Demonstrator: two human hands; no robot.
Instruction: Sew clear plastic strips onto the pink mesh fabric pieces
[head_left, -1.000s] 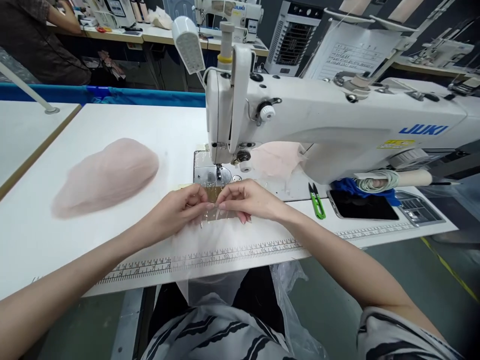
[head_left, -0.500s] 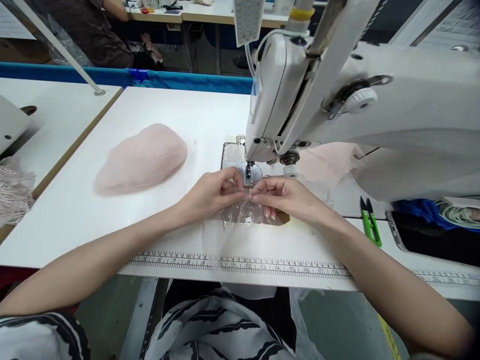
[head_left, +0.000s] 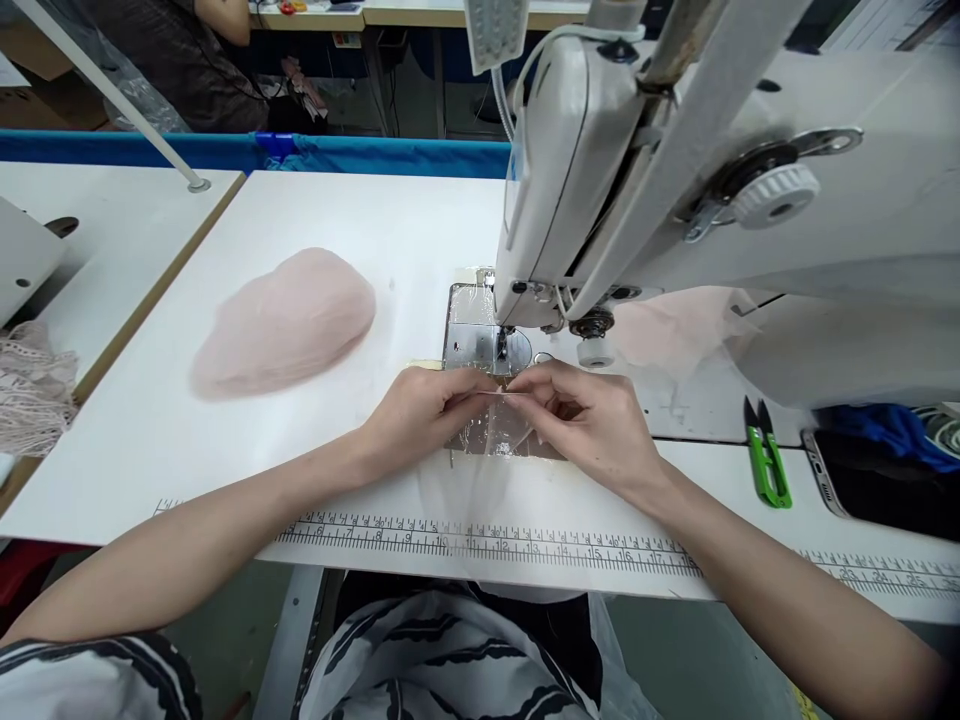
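Note:
My left hand (head_left: 424, 408) and my right hand (head_left: 589, 415) meet just in front of the needle (head_left: 501, 345) of a white sewing machine (head_left: 675, 200). Both pinch the top edge of a sheer, nearly clear piece of fabric (head_left: 469, 480) and hold it taut between the fingertips. The fabric hangs down over the table's front edge onto my lap. The metal needle plate (head_left: 469, 335) lies right behind my fingers.
A pale pink fabric pile (head_left: 289, 320) lies at left on the white table (head_left: 150, 400). More pink fabric (head_left: 675, 330) sits under the machine arm. Green thread snips (head_left: 765, 460) and a phone (head_left: 877, 490) lie at right. A ruler strip (head_left: 525, 545) runs along the front edge. Another person sits at the far bench.
My view has dropped closer to the machine head. My hands stayed pinched on the sheer fabric and shifted a little nearer the needle, stretching its edge straight.

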